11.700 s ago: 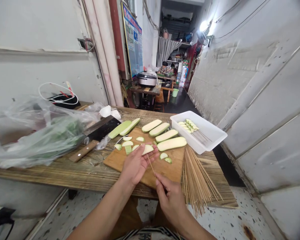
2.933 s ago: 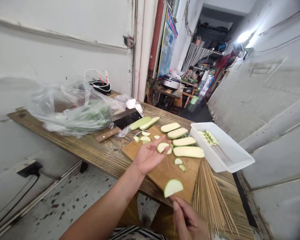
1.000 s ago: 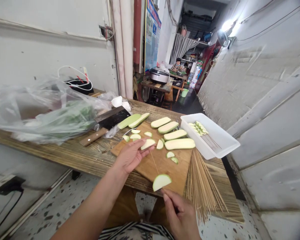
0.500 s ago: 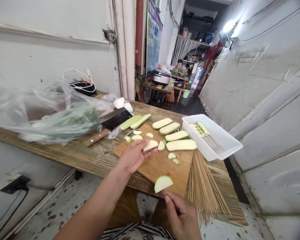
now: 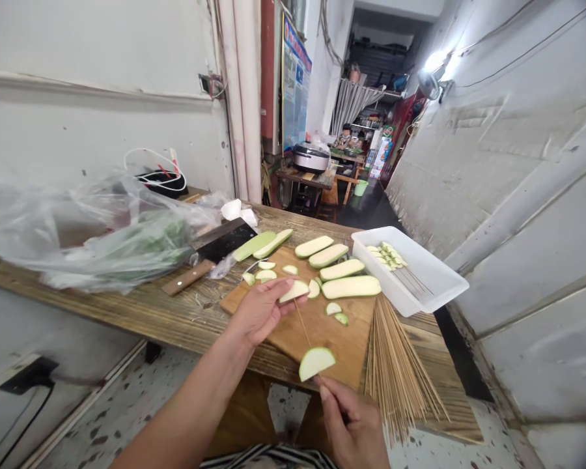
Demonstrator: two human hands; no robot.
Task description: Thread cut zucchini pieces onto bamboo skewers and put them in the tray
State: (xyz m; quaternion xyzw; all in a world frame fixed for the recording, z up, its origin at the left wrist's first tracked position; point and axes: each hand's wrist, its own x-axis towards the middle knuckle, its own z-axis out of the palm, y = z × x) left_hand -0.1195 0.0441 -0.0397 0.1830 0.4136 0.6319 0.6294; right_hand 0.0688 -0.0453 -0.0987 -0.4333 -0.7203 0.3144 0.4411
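Observation:
Between the thumb and fingers of my left hand [image 5: 266, 307] is a pale half-round vegetable slice [image 5: 293, 291], over the cutting board [image 5: 344, 340]. A thin wooden skewer [image 5: 301, 324] runs from that slice down to my right hand [image 5: 354, 417]. My right hand pinches the skewer's lower end, just below a second half-round slice [image 5: 317, 363] threaded on it. Small cut pieces [image 5: 265, 275] and halved pale green vegetables [image 5: 350, 286] lie on and around the board. A bundle of bare skewers [image 5: 400, 371] rests at the board's right side.
A white plastic tray [image 5: 434, 280] at the right holds filled skewers [image 5: 388, 256]. Left of the board lies a cleaver [image 5: 190, 277], beside a clear plastic bag [image 5: 97, 241] of greens. Farther back, a person [image 5: 345, 137] sits near a table.
The view has shifted slightly. Both hands hold the same slices and skewer in nearly the same arrangement.

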